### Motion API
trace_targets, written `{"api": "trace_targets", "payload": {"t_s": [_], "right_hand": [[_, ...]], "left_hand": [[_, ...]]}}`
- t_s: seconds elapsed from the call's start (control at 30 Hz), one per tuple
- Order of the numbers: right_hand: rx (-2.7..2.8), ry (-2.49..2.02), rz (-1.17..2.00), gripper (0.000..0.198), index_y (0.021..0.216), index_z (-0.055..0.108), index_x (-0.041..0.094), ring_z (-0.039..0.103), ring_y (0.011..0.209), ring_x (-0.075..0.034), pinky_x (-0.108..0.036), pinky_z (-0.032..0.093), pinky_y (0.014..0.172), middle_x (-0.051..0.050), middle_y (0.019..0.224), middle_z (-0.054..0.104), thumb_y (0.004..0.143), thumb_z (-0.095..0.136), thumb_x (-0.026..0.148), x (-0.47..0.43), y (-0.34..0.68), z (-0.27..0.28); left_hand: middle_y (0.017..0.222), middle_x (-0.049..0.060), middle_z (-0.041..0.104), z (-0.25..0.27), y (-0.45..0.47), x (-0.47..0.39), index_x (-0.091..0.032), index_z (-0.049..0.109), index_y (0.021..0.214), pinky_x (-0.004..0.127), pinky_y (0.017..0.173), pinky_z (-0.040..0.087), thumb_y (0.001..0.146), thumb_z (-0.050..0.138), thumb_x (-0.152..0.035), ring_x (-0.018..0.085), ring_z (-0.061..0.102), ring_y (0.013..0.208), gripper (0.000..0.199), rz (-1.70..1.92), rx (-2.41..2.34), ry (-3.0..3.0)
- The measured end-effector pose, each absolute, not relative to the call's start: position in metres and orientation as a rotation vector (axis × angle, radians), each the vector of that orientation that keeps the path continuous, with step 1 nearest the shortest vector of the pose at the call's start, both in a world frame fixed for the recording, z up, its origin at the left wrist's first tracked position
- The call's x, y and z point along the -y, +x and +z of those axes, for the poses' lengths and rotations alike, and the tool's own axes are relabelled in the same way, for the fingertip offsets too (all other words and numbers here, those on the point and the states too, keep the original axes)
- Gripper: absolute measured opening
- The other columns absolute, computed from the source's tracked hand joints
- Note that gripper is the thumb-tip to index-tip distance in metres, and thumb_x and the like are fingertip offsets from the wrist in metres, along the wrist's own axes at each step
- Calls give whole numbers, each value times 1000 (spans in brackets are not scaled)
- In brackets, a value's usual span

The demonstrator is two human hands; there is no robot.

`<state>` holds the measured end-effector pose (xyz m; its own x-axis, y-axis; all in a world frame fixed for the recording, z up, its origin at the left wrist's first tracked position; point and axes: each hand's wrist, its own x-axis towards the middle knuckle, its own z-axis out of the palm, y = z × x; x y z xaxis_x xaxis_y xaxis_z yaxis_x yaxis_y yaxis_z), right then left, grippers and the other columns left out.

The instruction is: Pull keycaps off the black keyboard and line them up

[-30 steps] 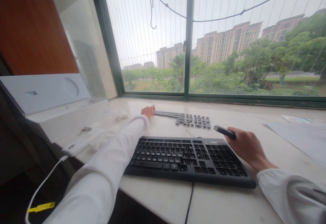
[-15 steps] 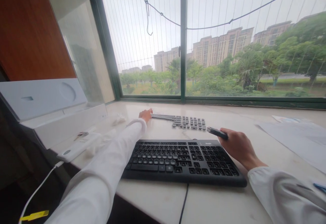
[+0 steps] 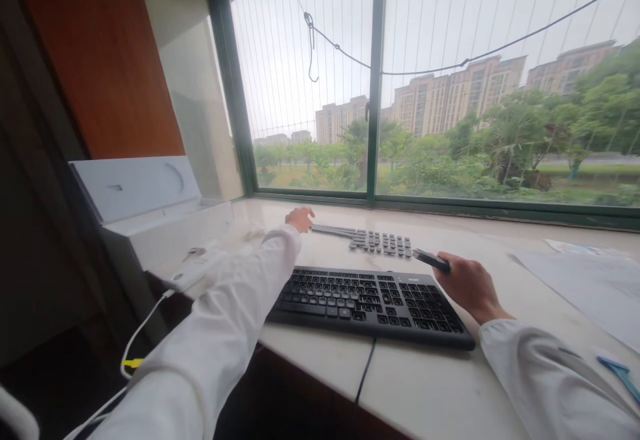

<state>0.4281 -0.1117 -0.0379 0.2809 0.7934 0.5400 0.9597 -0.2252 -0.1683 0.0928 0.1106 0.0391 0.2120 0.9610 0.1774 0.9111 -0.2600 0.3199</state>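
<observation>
Rows of loose keycaps (image 3: 383,243) sat mid-frame on the worktop (image 3: 425,387), just above a black keyboard (image 3: 370,300) with plenty of bare key sockets. Left hand (image 3: 300,219) was by the rows' left end, couldn't tell if it gripped anything. Right hand (image 3: 473,283), well apart, was wrapped round a dark tool (image 3: 432,261), right of centre. Open white box (image 3: 167,243) sat off left.

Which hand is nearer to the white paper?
Right. The right hand, gripping a black tool, is to the left of the white paper; the left hand is much farther left, by the left end of the loose keycaps.
</observation>
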Motion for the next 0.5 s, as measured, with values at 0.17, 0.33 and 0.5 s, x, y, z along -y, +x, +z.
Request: {"api": "trace_targets", "payload": {"t_s": [0.17,0.33,0.5], "right_hand": [[1511,-2054,-494,28,80,70,21,55,55,-20,-30,28,55,-10,70,68,89,47,36,111,432,-40],[1403,-1931,-497,23,68,64,21,53,57,-19,-31,31,60,-7,66,65,85,54,34,115,424,-31],[1200,-1651,-295,45,61,60,20,55,59,-20,-32,37,62,-6,56,59,88,46,53,120,382,-5]], "left_hand": [[89,-4,75,53,82,-13,-30,72,100,26,80,47,86,60,-29,14,67,76,18,758,-1563,2428],[89,-2,76,24,20,53,-29,74,100,26,78,47,93,50,-33,18,67,88,25,964,-1766,2276],[105,0,74,-29,-48,58,-28,75,100,27,83,47,97,44,-36,19,66,95,32,1158,-1831,2086]]}}
